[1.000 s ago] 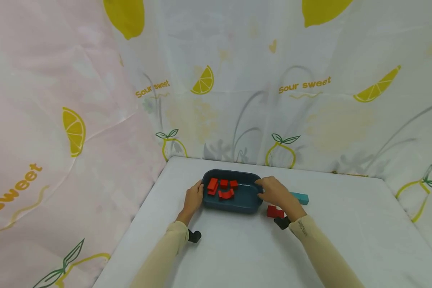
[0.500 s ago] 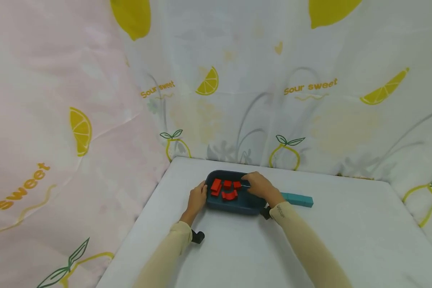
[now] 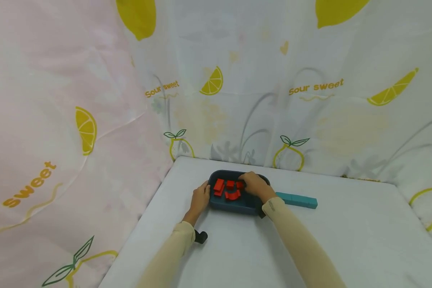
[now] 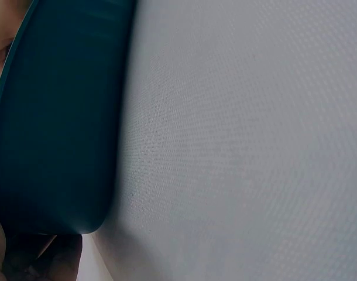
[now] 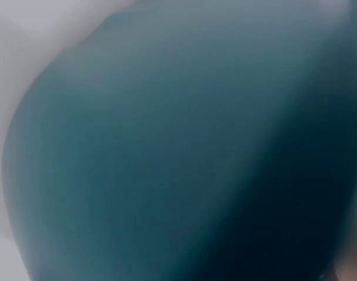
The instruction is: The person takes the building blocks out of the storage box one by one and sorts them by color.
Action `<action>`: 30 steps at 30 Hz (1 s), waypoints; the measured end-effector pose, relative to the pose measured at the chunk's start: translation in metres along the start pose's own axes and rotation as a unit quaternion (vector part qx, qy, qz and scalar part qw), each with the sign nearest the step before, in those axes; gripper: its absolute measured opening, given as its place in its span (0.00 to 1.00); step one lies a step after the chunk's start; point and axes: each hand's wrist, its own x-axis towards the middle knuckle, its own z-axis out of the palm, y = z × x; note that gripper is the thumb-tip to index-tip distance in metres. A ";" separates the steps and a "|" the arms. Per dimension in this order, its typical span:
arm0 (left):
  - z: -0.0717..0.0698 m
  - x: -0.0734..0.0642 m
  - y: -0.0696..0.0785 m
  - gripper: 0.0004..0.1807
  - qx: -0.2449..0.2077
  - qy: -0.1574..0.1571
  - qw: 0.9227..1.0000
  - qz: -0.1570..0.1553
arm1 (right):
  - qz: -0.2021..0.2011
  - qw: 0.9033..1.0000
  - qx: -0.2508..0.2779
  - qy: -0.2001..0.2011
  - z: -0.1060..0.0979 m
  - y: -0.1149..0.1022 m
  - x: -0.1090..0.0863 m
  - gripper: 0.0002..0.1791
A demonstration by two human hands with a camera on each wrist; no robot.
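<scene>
A dark blue-green tray sits on the white table, with several small red blocks inside. My left hand grips its left end; in the left wrist view the fingers wrap the tray's corner. Over the tray's right half, my right hand reaches in, fingertips right at a small red block; I cannot tell whether it is pinched. Left of that lie another small red block, a longer red block and a red arch-shaped block. The right wrist view shows only blurred blue-green tray wall.
A row of teal blocks extends right from behind the right wrist. Behind the table hangs a lemon-printed curtain, which also covers the left side. The right sleeve crosses the table's front.
My right hand has moved left from the tray's right rim to the small red blocks inside. The red block on the table near that wrist is out of sight. The left hand keeps its hold.
</scene>
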 end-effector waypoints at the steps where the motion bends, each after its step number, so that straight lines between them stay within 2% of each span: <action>1: -0.001 0.000 0.000 0.18 0.000 -0.001 1.000 0.000 | -0.005 1.000 -0.002 -0.005 0.000 -0.001 0.001 0.19; 5: -0.003 0.002 -0.001 0.18 0.007 -0.002 1.000 -0.005 | -0.022 0.999 -0.012 -0.029 -0.003 -0.007 0.005 0.15; 12: -0.003 0.002 0.001 0.19 0.003 -0.011 1.000 -0.004 | 0.002 0.998 -0.041 -0.042 -0.011 -0.011 0.007 0.20; 15: 0.000 0.000 -0.001 0.19 0.003 0.003 1.000 0.012 | 0.000 0.998 -0.046 -0.050 -0.011 -0.012 0.008 0.20; 19: 0.000 0.000 0.000 0.19 0.005 -0.003 1.000 0.003 | -0.006 0.997 -0.054 -0.060 -0.012 -0.013 0.011 0.19; 21: -0.001 0.001 0.002 0.19 -0.001 -0.019 1.000 -0.019 | -0.009 0.997 -0.054 -0.061 -0.012 -0.013 0.012 0.19; 30: -0.001 0.000 0.002 0.19 0.005 -0.011 1.000 -0.008 | -0.002 0.996 -0.061 -0.073 -0.005 -0.010 0.016 0.15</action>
